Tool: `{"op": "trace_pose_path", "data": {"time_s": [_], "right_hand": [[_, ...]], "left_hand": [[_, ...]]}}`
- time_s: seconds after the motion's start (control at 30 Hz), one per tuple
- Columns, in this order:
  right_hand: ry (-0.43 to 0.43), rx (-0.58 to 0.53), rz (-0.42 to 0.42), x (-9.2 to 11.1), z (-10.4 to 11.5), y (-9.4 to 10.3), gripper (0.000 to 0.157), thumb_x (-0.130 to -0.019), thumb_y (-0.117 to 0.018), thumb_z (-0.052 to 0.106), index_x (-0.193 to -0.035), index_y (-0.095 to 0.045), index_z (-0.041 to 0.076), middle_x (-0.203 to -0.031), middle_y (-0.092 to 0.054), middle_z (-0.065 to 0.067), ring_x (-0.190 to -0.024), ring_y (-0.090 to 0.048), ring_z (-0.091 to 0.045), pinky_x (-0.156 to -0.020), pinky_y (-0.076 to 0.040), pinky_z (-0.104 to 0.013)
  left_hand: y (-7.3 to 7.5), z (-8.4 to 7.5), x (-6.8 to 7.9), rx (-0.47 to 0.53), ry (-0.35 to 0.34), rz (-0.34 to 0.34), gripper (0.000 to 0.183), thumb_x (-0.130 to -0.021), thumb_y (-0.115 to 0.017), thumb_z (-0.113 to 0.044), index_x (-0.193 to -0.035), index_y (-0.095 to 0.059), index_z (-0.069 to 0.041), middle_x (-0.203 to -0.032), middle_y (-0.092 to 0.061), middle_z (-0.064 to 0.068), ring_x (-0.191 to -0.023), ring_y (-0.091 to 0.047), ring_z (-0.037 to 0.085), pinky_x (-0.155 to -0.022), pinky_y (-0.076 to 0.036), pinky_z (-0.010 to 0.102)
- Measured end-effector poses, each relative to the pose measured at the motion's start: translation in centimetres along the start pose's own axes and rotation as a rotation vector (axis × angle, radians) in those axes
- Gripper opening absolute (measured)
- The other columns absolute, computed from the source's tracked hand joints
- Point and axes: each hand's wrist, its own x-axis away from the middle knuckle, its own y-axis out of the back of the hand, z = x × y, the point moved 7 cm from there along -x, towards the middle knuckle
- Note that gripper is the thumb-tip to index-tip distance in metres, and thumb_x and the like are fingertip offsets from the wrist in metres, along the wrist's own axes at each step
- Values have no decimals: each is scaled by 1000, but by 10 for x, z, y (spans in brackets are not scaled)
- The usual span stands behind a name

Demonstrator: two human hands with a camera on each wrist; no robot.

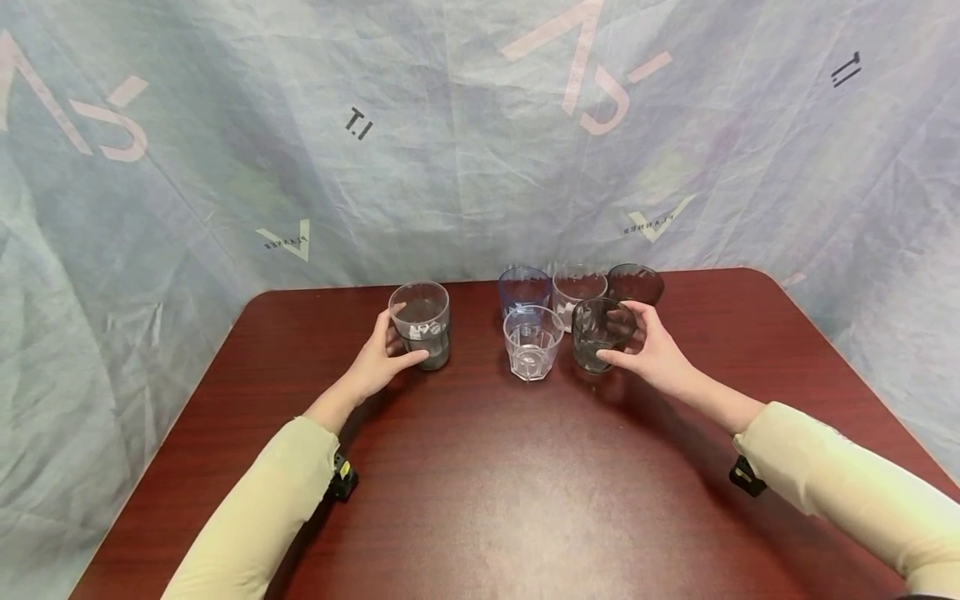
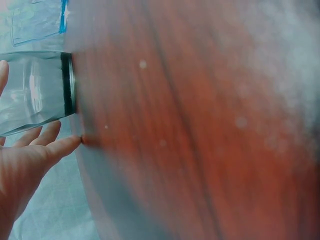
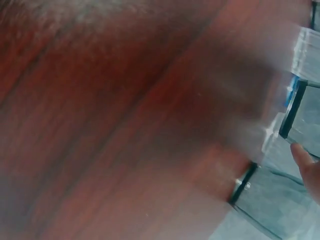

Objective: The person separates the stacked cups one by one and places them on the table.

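Note:
On the left side of the table, my left hand [image 1: 375, 354] holds a grey-tinted drinking glass [image 1: 429, 337], thumb across its near side and fingers round the left. In the left wrist view the same glass [image 2: 35, 90] has a dark base, and the little finger reaches down to the tabletop. My right hand [image 1: 652, 350] grips a dark smoky glass [image 1: 592, 337] from its right side, thumb in front and fingers behind. A fingertip shows beside this glass [image 3: 306, 115] in the right wrist view. A clear faceted glass [image 1: 532, 346] stands just left of it.
Behind these stand a blue-tinted glass [image 1: 521, 287], a clear glass [image 1: 579, 283] and another dark glass [image 1: 637, 283], close together near the far edge. The reddish-brown table [image 1: 510, 475] meets a grey printed cloth [image 1: 450, 167] at the back.

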Motion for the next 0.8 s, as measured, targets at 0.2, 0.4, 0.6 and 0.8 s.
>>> {"op": "trace_pose_path", "data": {"time_s": [0.2,0.4,0.6,0.8], "right_hand": [[-27,15,32,0,-10,-6,80,-86,-70,-5,-143,-14,-4,-142,-37,-27,-125,-44,-44,-83,-44,-15],[-34,11,33,-1,-13,-8,79,-87,-70,-4,-142,-13,-4,-142,-36,-27,-125,-44,-45,-84,-45,-16],[-38,-14,27,-2,-13,-9,77,-87,-70,-4,-141,-15,-4,-141,-37,-26,-125,-44,-43,-90,-46,-24],[-41,-21,29,-3,-13,-10,78,-86,-70,-6,-141,-15,-4,-141,-37,-26,-127,-43,-43,-94,-45,-32]], "left_hand": [[1,1,-1,-19,-3,-6,90,-89,-73,-13,-154,-12,-21,-147,-37,24,-131,-41,40,-103,-38,53],[0,1,-1,-7,-3,6,90,-89,-73,-13,-154,-11,-21,-147,-37,23,-131,-41,39,-102,-38,53],[-2,-4,0,8,11,22,91,-90,-71,-8,-155,-8,-17,-148,-33,27,-133,-38,42,-104,-35,55],[-3,-28,12,-3,19,27,87,-91,-69,-4,-154,-9,-9,-146,-34,29,-132,-38,44,-103,-36,54]]}}
